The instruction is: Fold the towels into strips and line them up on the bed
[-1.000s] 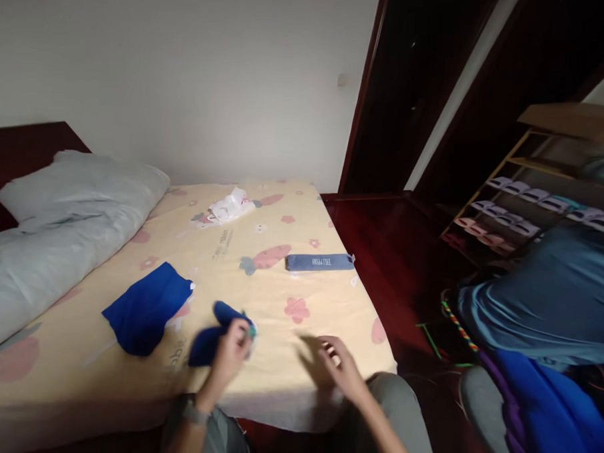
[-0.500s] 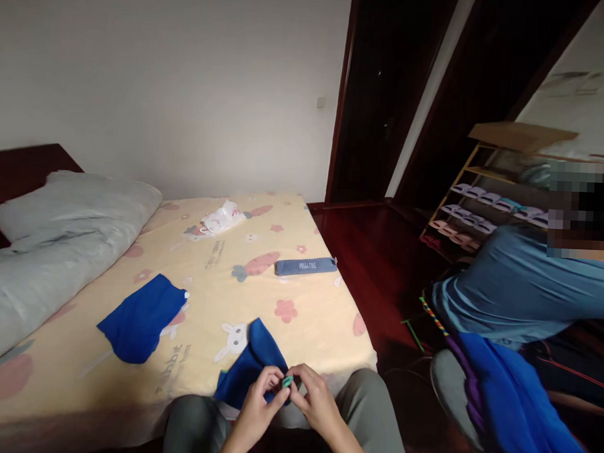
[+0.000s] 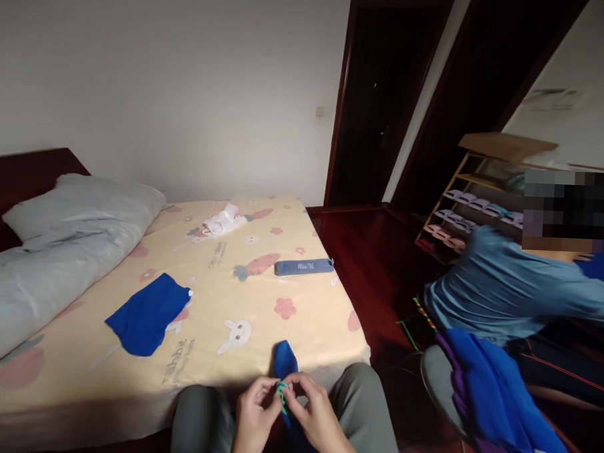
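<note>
Close together over my lap, my left hand (image 3: 258, 406) and my right hand (image 3: 315, 407) both pinch a small green strip or cord (image 3: 281, 390); its exact kind is too small to tell. A piece of blue cloth (image 3: 285, 360) is gathered at the same spot. Part of it stands up beyond my fingertips at the bed's edge, and the rest hangs down between my knees, partly hidden by my right hand. Farther left, another blue cloth piece (image 3: 150, 315) lies flat on the bed.
On the patterned bed sheet (image 3: 259, 298) lie a dark blue narrow case (image 3: 304, 267) and a white plastic bag (image 3: 225, 220). A grey quilt (image 3: 81, 243) covers the left side. At right, a person in a blue shirt (image 3: 510, 282) sits near a chair draped with blue fabric (image 3: 500, 382) and a shoe rack (image 3: 463, 207).
The blue cloth at my hands has turned from lying spread to the left into a narrow upright fold, its lower part now hanging between my knees. More of the green strip shows.
</note>
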The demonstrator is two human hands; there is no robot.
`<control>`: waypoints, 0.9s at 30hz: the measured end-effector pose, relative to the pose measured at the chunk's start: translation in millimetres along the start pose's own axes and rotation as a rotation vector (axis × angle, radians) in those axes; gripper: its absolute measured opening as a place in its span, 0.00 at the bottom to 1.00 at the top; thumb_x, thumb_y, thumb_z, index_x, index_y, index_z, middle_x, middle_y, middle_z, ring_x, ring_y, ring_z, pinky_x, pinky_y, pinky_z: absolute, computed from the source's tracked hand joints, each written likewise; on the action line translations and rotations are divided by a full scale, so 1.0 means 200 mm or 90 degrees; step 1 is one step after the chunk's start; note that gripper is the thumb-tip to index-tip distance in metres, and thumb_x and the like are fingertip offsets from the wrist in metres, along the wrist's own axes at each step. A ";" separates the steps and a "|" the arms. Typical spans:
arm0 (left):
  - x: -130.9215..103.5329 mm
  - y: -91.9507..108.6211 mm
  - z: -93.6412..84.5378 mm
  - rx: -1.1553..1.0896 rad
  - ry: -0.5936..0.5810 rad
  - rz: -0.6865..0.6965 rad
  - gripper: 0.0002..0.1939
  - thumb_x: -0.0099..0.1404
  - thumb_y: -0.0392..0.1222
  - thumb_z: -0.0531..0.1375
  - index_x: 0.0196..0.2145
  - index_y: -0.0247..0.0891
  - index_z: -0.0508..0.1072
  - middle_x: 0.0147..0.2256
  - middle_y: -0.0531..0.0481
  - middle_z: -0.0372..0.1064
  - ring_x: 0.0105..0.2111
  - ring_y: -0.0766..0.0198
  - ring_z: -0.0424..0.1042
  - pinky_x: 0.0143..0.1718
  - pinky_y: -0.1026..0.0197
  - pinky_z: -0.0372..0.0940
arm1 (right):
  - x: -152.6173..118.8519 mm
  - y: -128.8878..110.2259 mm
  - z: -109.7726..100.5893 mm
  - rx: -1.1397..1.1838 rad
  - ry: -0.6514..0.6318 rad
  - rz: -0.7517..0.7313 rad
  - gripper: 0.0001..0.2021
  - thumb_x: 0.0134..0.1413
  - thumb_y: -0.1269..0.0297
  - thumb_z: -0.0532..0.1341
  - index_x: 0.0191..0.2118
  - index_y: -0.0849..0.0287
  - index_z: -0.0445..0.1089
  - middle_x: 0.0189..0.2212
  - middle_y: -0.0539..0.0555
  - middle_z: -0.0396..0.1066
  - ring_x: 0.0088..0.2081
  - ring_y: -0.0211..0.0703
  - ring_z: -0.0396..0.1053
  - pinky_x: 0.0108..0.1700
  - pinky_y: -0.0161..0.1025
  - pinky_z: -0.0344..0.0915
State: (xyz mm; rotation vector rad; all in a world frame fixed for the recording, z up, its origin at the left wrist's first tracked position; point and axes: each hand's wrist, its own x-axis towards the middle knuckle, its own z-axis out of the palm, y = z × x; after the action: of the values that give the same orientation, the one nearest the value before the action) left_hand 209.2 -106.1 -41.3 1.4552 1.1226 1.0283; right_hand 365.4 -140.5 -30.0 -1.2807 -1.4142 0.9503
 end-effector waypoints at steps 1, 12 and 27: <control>0.01 0.03 -0.01 0.025 -0.006 0.008 0.13 0.60 0.51 0.65 0.35 0.39 0.77 0.34 0.43 0.80 0.36 0.54 0.80 0.40 0.58 0.74 | -0.01 -0.01 -0.02 0.012 -0.017 0.004 0.14 0.64 0.52 0.59 0.40 0.57 0.73 0.33 0.53 0.73 0.35 0.43 0.69 0.39 0.37 0.65; -0.03 0.41 -0.11 0.320 -0.150 0.221 0.10 0.62 0.32 0.56 0.33 0.45 0.75 0.31 0.50 0.76 0.33 0.61 0.76 0.36 0.63 0.69 | -0.08 -0.16 -0.22 0.162 -0.160 0.071 0.17 0.55 0.47 0.66 0.37 0.58 0.75 0.26 0.48 0.66 0.31 0.38 0.61 0.35 0.35 0.60; 0.02 0.56 -0.09 0.379 -0.257 0.245 0.15 0.61 0.28 0.53 0.38 0.44 0.74 0.36 0.50 0.72 0.38 0.62 0.72 0.41 0.63 0.65 | -0.03 -0.30 -0.20 0.201 -0.099 0.089 0.05 0.46 0.69 0.63 0.30 0.57 0.65 0.27 0.45 0.61 0.32 0.37 0.59 0.36 0.34 0.57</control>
State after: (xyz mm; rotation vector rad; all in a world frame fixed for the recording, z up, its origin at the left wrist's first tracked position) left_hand 207.0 -107.9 72.1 2.3031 0.9019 0.6144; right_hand 389.7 -156.9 35.2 -1.0976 -1.2408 1.3343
